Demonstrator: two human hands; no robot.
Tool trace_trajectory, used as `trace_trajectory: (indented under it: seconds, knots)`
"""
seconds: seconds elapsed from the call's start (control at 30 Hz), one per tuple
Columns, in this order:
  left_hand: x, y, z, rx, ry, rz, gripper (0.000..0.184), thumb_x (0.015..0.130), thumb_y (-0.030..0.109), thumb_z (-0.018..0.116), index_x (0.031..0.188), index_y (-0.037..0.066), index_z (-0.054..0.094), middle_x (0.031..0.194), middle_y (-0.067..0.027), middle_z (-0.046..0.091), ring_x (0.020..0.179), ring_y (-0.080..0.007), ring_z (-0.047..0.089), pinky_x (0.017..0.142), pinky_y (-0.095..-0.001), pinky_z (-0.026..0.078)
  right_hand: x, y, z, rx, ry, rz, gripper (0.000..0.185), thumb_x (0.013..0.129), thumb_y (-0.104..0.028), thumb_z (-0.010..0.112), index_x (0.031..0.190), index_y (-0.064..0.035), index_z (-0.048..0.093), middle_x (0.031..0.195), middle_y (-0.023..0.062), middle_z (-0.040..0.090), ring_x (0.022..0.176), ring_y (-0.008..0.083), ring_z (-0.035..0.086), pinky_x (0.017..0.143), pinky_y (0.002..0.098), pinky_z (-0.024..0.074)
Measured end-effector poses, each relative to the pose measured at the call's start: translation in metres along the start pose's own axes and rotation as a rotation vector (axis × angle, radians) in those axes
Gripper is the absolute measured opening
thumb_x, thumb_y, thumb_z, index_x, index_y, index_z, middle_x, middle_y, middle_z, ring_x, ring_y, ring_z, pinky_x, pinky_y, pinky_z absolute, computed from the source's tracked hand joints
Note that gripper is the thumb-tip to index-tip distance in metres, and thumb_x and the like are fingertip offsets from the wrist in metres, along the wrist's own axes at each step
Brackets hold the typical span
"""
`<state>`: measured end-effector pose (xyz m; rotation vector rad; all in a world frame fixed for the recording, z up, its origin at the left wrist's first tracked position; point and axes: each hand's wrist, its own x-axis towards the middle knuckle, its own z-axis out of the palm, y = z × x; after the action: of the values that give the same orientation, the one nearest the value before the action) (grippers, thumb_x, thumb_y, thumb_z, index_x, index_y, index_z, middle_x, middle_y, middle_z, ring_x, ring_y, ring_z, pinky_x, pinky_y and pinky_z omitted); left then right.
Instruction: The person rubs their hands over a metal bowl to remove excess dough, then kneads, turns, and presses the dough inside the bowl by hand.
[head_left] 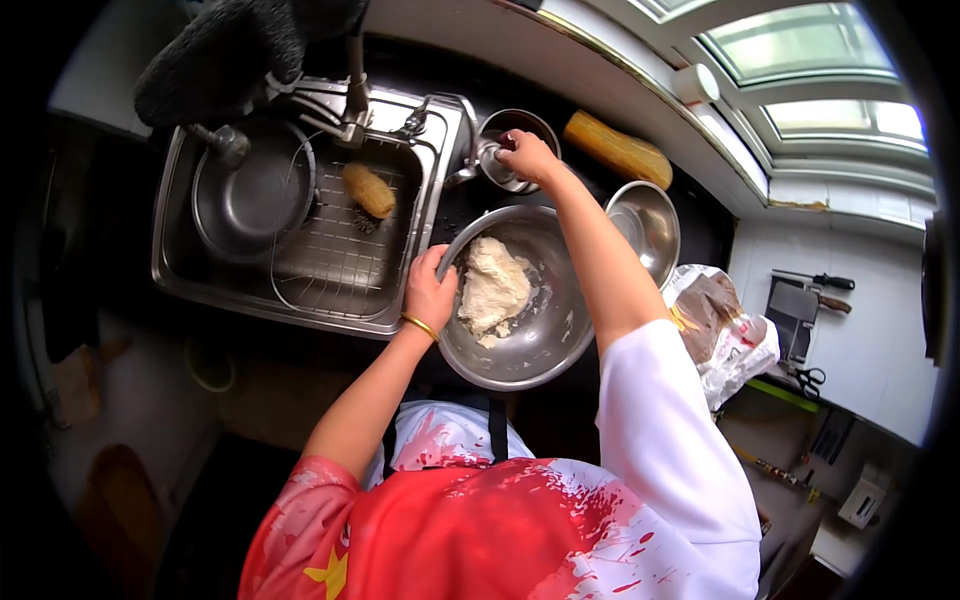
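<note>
A large steel bowl stands on the dark counter with a lump of pale dough in it. My left hand, with a gold bangle at the wrist, is closed on the bowl's left rim. Beyond the bowl, my right hand reaches over a smaller steel pot. Its fingers are closed at a small shiny metal vessel within the pot; the fingertips are partly hidden, and their exact hold is unclear.
On the left is a steel sink with a round pan, a wire rack and a brownish tuber. A long yellow squash, another steel bowl and a plastic bag lie to the right.
</note>
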<state>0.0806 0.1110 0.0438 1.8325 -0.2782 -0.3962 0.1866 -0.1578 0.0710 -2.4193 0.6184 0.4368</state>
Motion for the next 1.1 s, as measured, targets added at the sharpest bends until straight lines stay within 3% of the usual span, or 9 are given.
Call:
trace_trajectory:
  seconds: [0.1, 0.2, 0.27, 0.57, 0.73, 0.9, 1.0, 1.07, 1.1]
  knots:
    - [0.001, 0.009, -0.002, -0.005, 0.017, 0.013, 0.026, 0.080, 0.007, 0.056, 0.106, 0.002, 0.060, 0.102, -0.0176, 0.063, 0.099, -0.0378, 0.056, 0.089, -0.0438, 0.044, 0.022, 0.006, 0.021, -0.026, -0.063, 0.263, 0.050, 0.081, -0.034, 0.059, 0.119, -0.0011, 0.062, 0.112, 0.0222, 0.065, 0.098, 0.0336, 0.065, 0.085, 0.0415, 0.0525]
    - [0.000, 0.002, -0.003, 0.011, 0.022, 0.026, 0.027, 0.082, 0.009, 0.058, 0.108, 0.002, 0.059, 0.101, -0.0169, 0.063, 0.097, -0.0345, 0.059, 0.087, -0.0398, 0.046, 0.026, 0.006, 0.020, -0.241, -0.244, 0.254, 0.050, 0.084, -0.040, 0.056, 0.118, -0.0040, 0.063, 0.114, 0.0207, 0.064, 0.106, 0.0332, 0.062, 0.092, 0.0424, 0.0488]
    - [0.002, 0.006, -0.002, -0.023, 0.021, 0.019, 0.026, 0.080, 0.007, 0.056, 0.105, 0.002, 0.060, 0.101, -0.0172, 0.063, 0.098, -0.0375, 0.056, 0.089, -0.0435, 0.044, 0.007, -0.010, 0.005, -0.358, -0.074, 0.090, 0.050, 0.089, -0.047, 0.051, 0.118, -0.0087, 0.065, 0.116, 0.0184, 0.064, 0.111, 0.0329, 0.059, 0.096, 0.0429, 0.0453]
    - [0.001, 0.009, -0.002, -0.005, 0.013, 0.005, 0.026, 0.081, 0.008, 0.056, 0.106, 0.002, 0.060, 0.101, -0.0178, 0.063, 0.099, -0.0370, 0.056, 0.089, -0.0430, 0.044, -0.177, 0.018, -0.040, 0.092, 0.059, -0.218, 0.024, 0.091, -0.017, 0.058, 0.110, -0.0048, 0.066, 0.106, 0.0156, 0.066, 0.097, 0.0290, 0.064, 0.086, 0.0362, 0.0505]
    - [0.000, 0.006, 0.002, -0.012, 0.003, 0.001, 0.027, 0.081, 0.007, 0.056, 0.107, 0.001, 0.060, 0.103, -0.0180, 0.063, 0.100, -0.0366, 0.056, 0.089, -0.0427, 0.045, -0.289, 0.079, 0.017, -0.986, -0.347, -0.389, 0.059, 0.095, -0.050, 0.041, 0.122, -0.0011, 0.059, 0.128, 0.0135, 0.059, 0.128, 0.0300, 0.045, 0.111, 0.0468, 0.0266]
    - [0.001, 0.010, 0.003, 0.000, -0.044, 0.018, 0.028, 0.080, 0.006, 0.057, 0.107, 0.001, 0.060, 0.102, -0.0174, 0.064, 0.100, -0.0366, 0.057, 0.089, -0.0432, 0.045, -0.304, 0.050, 0.013, -0.799, -0.659, -0.156, 0.066, 0.095, -0.055, 0.036, 0.126, -0.0001, 0.057, 0.135, 0.0169, 0.052, 0.133, 0.0276, 0.041, 0.112, 0.0454, 0.0217]
    - [0.002, 0.011, 0.003, 0.006, -0.053, 0.007, 0.028, 0.080, 0.006, 0.056, 0.107, 0.001, 0.060, 0.103, -0.0176, 0.064, 0.100, -0.0365, 0.057, 0.089, -0.0432, 0.045, -0.296, 0.084, 0.015, -0.944, -0.206, -0.291, 0.069, 0.093, -0.055, 0.038, 0.125, 0.0039, 0.057, 0.135, 0.0175, 0.053, 0.133, 0.0264, 0.041, 0.113, 0.0449, 0.0207]
    - [0.002, 0.010, 0.003, 0.031, -0.023, 0.017, 0.029, 0.080, 0.006, 0.057, 0.108, 0.001, 0.060, 0.103, -0.0178, 0.064, 0.100, -0.0364, 0.056, 0.090, -0.0430, 0.045, -0.297, 0.039, 0.017, -0.855, -0.668, -0.187, 0.067, 0.093, -0.055, 0.040, 0.113, 0.0035, 0.064, 0.118, 0.0177, 0.063, 0.118, 0.0290, 0.054, 0.108, 0.0457, 0.0284]
    - [0.003, 0.010, 0.004, 0.031, -0.021, 0.018, 0.029, 0.080, 0.006, 0.057, 0.108, 0.001, 0.060, 0.103, -0.0178, 0.064, 0.100, -0.0364, 0.056, 0.090, -0.0430, 0.045, -0.302, 0.040, 0.024, -0.709, -0.630, -0.210, 0.064, 0.093, -0.054, 0.041, 0.110, 0.0028, 0.065, 0.113, 0.0175, 0.064, 0.113, 0.0287, 0.057, 0.105, 0.0447, 0.0321]
